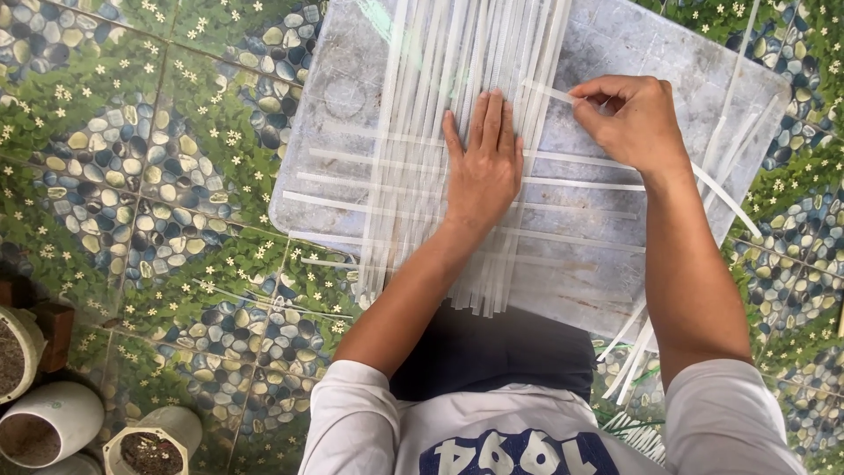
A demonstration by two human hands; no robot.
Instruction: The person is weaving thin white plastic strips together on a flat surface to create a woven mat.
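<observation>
A grey plastic board (pixel 615 53) lies on the patterned floor and carries many long translucent white strips (pixel 422 105) laid side by side, with several strips crossing them. My left hand (pixel 482 163) presses flat, fingers together, on the lengthwise strips near the middle. My right hand (pixel 629 119) pinches the end of one crossing strip (pixel 549 92) just right of the bundle, fingers curled around it. Both forearms reach in from the bottom, in white sleeves.
Loose strips (pixel 633 352) hang off the board's near right edge and more curve off the right side (pixel 730 198). White pots holding soil (pixel 53 422) stand at the lower left by a brick (pixel 57 330). The floor tiles (pixel 132 176) show pebbles and leaves.
</observation>
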